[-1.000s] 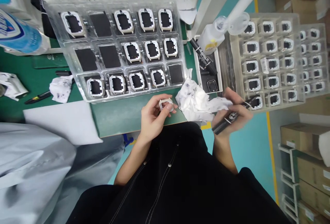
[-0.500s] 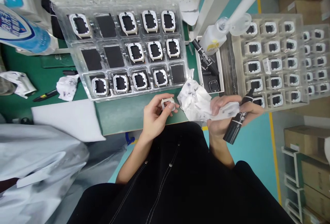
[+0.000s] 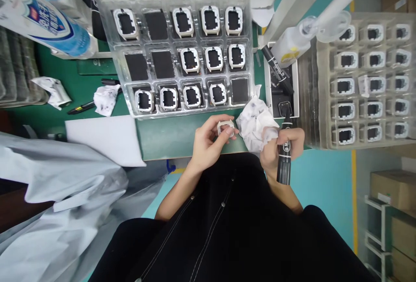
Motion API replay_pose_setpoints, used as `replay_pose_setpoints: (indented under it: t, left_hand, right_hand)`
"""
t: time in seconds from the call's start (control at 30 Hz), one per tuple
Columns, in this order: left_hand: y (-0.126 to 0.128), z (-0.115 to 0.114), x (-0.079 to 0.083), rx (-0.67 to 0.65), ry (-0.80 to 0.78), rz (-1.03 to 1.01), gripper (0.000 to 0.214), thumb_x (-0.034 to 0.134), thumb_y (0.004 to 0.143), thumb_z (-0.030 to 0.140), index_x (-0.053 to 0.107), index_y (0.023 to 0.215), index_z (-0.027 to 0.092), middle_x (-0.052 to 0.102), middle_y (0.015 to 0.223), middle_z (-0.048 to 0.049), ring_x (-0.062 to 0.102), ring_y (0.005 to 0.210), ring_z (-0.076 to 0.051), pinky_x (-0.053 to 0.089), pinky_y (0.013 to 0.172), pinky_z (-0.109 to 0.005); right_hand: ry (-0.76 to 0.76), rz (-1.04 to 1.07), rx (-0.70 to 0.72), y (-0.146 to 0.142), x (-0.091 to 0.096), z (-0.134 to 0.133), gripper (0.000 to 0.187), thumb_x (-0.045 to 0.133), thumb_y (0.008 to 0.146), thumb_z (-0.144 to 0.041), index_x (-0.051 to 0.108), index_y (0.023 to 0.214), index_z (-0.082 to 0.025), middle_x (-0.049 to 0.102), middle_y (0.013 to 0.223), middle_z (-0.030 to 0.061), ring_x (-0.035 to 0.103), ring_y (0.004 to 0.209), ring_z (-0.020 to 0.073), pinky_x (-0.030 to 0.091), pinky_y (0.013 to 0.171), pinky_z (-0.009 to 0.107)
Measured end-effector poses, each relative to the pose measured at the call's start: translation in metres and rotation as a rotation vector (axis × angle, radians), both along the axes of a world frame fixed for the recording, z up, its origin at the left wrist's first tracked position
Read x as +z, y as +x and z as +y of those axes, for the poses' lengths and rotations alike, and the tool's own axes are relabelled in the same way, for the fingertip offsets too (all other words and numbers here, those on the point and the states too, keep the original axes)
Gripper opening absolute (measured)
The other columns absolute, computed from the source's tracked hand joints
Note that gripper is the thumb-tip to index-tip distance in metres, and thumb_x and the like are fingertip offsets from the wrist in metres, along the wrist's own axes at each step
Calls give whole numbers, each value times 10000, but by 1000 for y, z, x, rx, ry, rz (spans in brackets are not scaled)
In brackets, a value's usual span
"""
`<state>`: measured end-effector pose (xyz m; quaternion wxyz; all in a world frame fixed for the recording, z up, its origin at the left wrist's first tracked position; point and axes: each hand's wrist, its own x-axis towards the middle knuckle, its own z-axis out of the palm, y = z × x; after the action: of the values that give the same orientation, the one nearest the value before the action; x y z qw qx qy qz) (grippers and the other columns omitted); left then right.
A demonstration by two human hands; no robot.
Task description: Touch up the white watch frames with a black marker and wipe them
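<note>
A small whitish watch case frame (image 3: 222,127) is pinched between the thumb and fingers of my left hand (image 3: 209,143), just above the front edge of the green bench. My right hand (image 3: 273,152) grips a black marker pen (image 3: 285,156), its tip end pointing away from me. A crumpled, ink-spotted white tissue (image 3: 255,121) lies between the hands, and its near end meets my right hand. Beyond them sits a clear plastic tray (image 3: 139,115) with several similar white frames on dark pads. Some of its pockets show only the dark pad.
A white box (image 3: 268,80) right of the tray holds another marker, and a pump bottle (image 3: 290,46) stands by it. Stacked trays of frames (image 3: 328,143) are at the right. At left are a blue-and-white bottle (image 3: 69,35), a stained tissue (image 3: 106,100) and a white foam sheet (image 3: 102,139).
My right hand has drawn leftward and turned the marker more upright in view. Its hold on the tissue looks looser. My left hand keeps the frame; the whole view has shifted.
</note>
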<state>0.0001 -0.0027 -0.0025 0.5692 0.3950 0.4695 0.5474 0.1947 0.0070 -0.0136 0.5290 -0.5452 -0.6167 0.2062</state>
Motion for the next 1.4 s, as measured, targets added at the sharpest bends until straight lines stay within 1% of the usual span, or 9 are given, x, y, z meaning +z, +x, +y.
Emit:
replay_pose_setpoints:
  t: [0.1, 0.2, 0.4, 0.6, 0.8, 1.0, 1.2, 1.3, 1.4]
  left_hand:
    - [-1, 1, 1, -11, 11, -4, 306, 871, 1058, 427, 814, 1287, 232, 889, 976, -64, 835, 781, -184, 634, 669, -275]
    - [-2, 1, 3, -13, 43, -11, 260, 868, 1062, 389, 837, 1274, 242, 873, 949, -48, 822, 768, -172, 627, 658, -262]
    - [-9, 1, 1, -34, 116, 5, 209, 890, 1042, 339, 883, 1242, 279, 830, 962, -24, 723, 714, -124, 600, 664, -241]
    - [-16, -2, -3, -91, 92, 22, 273, 897, 1026, 444, 893, 1224, 257, 882, 1163, -92, 811, 881, -198, 673, 792, -309]
    - [-17, -4, -5, -96, 148, -3, 206, 899, 1034, 332, 910, 1232, 275, 914, 1159, -72, 851, 929, -189, 684, 865, -288]
    - [-13, -1, 0, -134, 203, 126, 187, 908, 1028, 351, 927, 1171, 231, 929, 1098, -76, 878, 930, -201, 697, 860, -270]
    - [-11, -4, -5, -166, 135, -47, 229, 872, 1059, 289, 884, 1285, 257, 910, 1018, -56, 898, 911, -219, 716, 845, -300]
    - [-12, -3, -6, -172, 143, -120, 235, 874, 1053, 261, 883, 1287, 277, 910, 1030, -48, 901, 931, -219, 721, 855, -305]
    - [-13, -2, -5, -154, 138, -84, 217, 896, 1038, 312, 900, 1249, 265, 909, 1022, -55, 889, 897, -213, 719, 839, -306]
  right_hand:
    - [189, -90, 4, -9, 13, 5, 291, 714, 1014, -262, 490, 833, -301, 495, 672, -75, 489, 516, 139, 435, 502, 329]
    - [243, -150, 122, -15, 20, 11, 306, 749, 997, -262, 534, 780, -288, 509, 598, -96, 466, 455, 116, 413, 460, 303]
    - [157, -157, 339, -18, 22, 15, 334, 780, 950, -94, 526, 819, -269, 517, 628, -126, 447, 499, 72, 374, 508, 252]
    - [85, -136, 396, -16, 30, 11, 305, 746, 953, -87, 547, 813, -270, 541, 625, -120, 431, 505, 87, 348, 523, 272]
    - [13, -40, 484, -16, 38, 10, 321, 658, 929, 19, 541, 824, -261, 549, 628, -130, 455, 532, 70, 351, 555, 241]
    - [72, -68, 390, -14, 37, 14, 299, 698, 903, -28, 543, 820, -269, 539, 655, -116, 475, 518, 77, 380, 534, 248]
    - [143, -11, 169, -14, 34, 12, 295, 699, 925, -106, 505, 825, -305, 561, 666, -77, 473, 484, 140, 454, 498, 320]
    - [121, -22, 183, -14, 35, 10, 304, 724, 952, -141, 507, 820, -309, 548, 642, -81, 480, 467, 146, 459, 491, 326]
    - [104, -37, 257, -16, 37, 8, 289, 735, 975, -179, 519, 825, -300, 534, 622, -97, 501, 470, 129, 457, 495, 296]
